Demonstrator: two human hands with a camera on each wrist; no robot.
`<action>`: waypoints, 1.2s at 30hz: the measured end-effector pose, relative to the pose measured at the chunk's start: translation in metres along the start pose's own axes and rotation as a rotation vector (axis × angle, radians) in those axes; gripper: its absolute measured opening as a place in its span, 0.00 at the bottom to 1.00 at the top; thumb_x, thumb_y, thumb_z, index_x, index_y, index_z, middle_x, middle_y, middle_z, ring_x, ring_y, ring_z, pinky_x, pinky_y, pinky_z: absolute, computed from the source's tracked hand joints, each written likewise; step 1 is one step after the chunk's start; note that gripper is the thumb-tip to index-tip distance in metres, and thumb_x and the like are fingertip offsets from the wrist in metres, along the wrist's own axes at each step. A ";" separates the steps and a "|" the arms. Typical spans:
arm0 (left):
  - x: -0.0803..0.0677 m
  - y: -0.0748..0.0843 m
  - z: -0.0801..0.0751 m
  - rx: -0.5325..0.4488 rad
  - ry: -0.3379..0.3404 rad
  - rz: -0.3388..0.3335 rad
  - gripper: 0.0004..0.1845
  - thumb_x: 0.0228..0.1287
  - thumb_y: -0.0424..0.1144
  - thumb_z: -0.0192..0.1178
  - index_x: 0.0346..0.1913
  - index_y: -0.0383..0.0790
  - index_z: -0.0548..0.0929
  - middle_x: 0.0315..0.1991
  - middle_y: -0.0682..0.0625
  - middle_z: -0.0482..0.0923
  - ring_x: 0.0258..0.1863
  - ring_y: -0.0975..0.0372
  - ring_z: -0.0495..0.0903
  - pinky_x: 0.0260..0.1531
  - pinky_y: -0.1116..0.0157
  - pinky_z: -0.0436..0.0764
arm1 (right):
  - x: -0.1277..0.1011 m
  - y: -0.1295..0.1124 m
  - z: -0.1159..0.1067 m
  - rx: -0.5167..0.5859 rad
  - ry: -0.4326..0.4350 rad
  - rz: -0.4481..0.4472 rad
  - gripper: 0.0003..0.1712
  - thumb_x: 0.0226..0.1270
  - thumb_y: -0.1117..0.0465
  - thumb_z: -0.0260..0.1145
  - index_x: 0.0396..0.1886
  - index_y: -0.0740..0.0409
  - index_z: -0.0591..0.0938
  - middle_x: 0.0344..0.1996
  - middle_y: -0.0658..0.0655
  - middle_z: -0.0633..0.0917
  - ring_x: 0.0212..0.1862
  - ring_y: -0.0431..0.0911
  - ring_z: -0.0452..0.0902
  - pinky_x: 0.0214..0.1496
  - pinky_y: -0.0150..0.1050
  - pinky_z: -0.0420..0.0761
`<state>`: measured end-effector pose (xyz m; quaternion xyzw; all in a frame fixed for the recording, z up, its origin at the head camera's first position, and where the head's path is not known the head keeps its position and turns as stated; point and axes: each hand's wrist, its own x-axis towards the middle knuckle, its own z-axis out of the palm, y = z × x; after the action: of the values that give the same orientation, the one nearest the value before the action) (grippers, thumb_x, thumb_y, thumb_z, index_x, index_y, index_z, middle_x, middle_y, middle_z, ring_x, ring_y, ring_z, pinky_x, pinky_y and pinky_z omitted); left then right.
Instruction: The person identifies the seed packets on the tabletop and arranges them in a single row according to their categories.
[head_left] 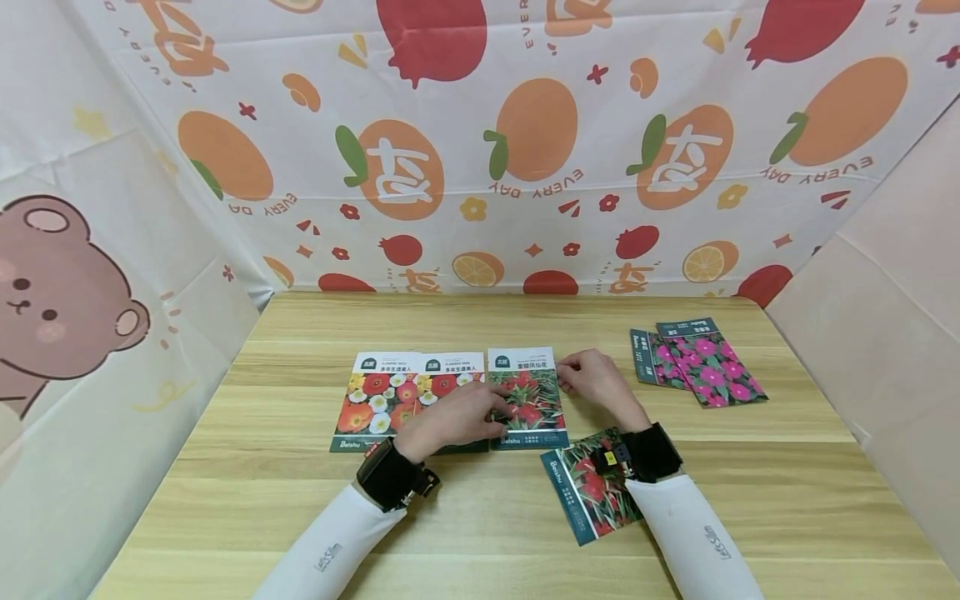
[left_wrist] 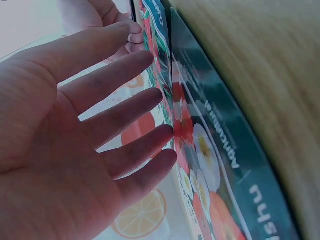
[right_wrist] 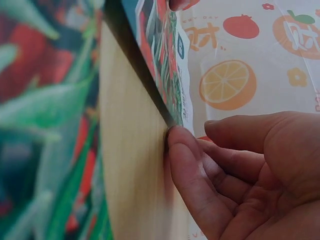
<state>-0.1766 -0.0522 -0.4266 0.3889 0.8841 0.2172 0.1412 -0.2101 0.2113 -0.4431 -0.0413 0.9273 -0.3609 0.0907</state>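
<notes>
My left hand (head_left: 457, 417) lies over the seed packets with its fingers loosely extended and spread. Its fingertips touch the packet with red balsam-like flowers (head_left: 528, 400), upright in the row. Beside this packet are two poppy seed packets (head_left: 371, 408), partly under the same hand. At the red-flower packet's right edge is my right hand (head_left: 596, 379), fingers bent. In the right wrist view, a fingertip (right_wrist: 177, 137) meets the packet's edge, without a visible pinch. A second red-flower packet (head_left: 581, 487) lies tilted below my right wrist, partly covered by it.
Two overlapping packets with pink flowers (head_left: 712, 367) lie at the right, the upper one slanted. The wooden table (head_left: 450, 533) ends at a fruit-print cloth (head_left: 480, 192) behind. Pale cloths (head_left: 900, 275) hang at both sides.
</notes>
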 end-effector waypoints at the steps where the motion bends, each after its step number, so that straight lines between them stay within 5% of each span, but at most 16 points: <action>1: 0.000 0.000 0.000 -0.009 0.013 0.001 0.13 0.72 0.37 0.67 0.55 0.39 0.88 0.67 0.40 0.77 0.66 0.49 0.75 0.67 0.50 0.73 | -0.001 -0.001 -0.001 -0.003 0.003 0.001 0.16 0.80 0.60 0.59 0.44 0.63 0.90 0.29 0.53 0.88 0.32 0.43 0.82 0.43 0.41 0.82; 12: 0.001 -0.005 -0.008 -0.096 0.156 -0.056 0.16 0.73 0.39 0.67 0.59 0.38 0.86 0.59 0.44 0.82 0.60 0.51 0.79 0.61 0.52 0.79 | -0.028 -0.009 -0.033 -0.108 0.084 -0.076 0.18 0.82 0.57 0.58 0.55 0.65 0.86 0.40 0.58 0.88 0.40 0.49 0.80 0.46 0.45 0.76; 21: -0.009 -0.012 -0.021 -0.088 0.292 -0.101 0.15 0.73 0.39 0.66 0.58 0.37 0.86 0.63 0.41 0.79 0.64 0.48 0.76 0.65 0.49 0.76 | -0.056 0.019 -0.048 -0.273 -0.003 -0.109 0.19 0.75 0.58 0.67 0.56 0.67 0.85 0.41 0.58 0.88 0.38 0.46 0.82 0.38 0.42 0.81; 25: -0.010 -0.015 -0.025 -0.114 0.332 -0.138 0.16 0.73 0.39 0.66 0.59 0.38 0.85 0.66 0.40 0.76 0.67 0.47 0.74 0.66 0.49 0.74 | -0.072 0.033 -0.052 -0.313 0.000 -0.097 0.21 0.72 0.55 0.70 0.53 0.68 0.85 0.38 0.56 0.87 0.38 0.46 0.82 0.38 0.43 0.83; 33: -0.010 -0.020 -0.031 -0.125 0.401 -0.176 0.16 0.73 0.39 0.66 0.59 0.38 0.85 0.66 0.40 0.76 0.67 0.46 0.75 0.66 0.47 0.74 | -0.097 0.060 -0.057 -0.332 0.032 -0.008 0.18 0.72 0.50 0.71 0.29 0.59 0.82 0.22 0.51 0.75 0.25 0.44 0.67 0.28 0.36 0.64; 36: -0.010 -0.022 -0.031 -0.123 0.408 -0.180 0.16 0.72 0.38 0.67 0.59 0.37 0.85 0.65 0.40 0.76 0.66 0.46 0.75 0.66 0.46 0.74 | -0.101 0.067 -0.056 -0.312 0.035 0.021 0.18 0.72 0.50 0.70 0.28 0.58 0.81 0.22 0.50 0.75 0.25 0.44 0.66 0.28 0.36 0.63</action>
<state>-0.1972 -0.0817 -0.4096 0.2472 0.9105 0.3315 0.0017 -0.1230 0.3126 -0.4339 -0.0386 0.9739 -0.2121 0.0707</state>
